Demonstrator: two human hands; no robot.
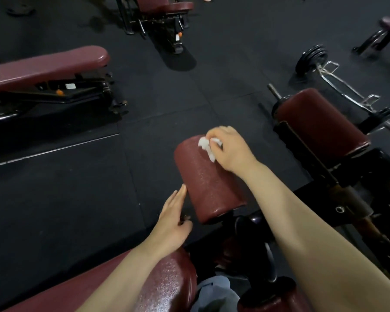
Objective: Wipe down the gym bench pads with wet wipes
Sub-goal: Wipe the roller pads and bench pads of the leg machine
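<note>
The left hand (172, 218) lies flat, fingers straight, holding nothing, fingertips touching the near left edge of the roller pad (208, 179). The right hand (229, 148) pinches a bunched wipe (206, 146) under curled fingers at the pad's far end. So crumpled, the wipe may skip patches, or the pad could turn under pressure

Two hands show: the left hand (172, 218) and the right hand (229, 147). One crumpled white wet wipe (208, 146). Two maroon roller pads: the near roller pad (208, 183) and the far roller pad (320, 122). One maroon seat pad (167, 282) at the bottom edge. One flat bench (45, 66) to the left, one adjustable bench (164, 10) at the top, and one loaded barbell (347, 86) on the floor
</note>
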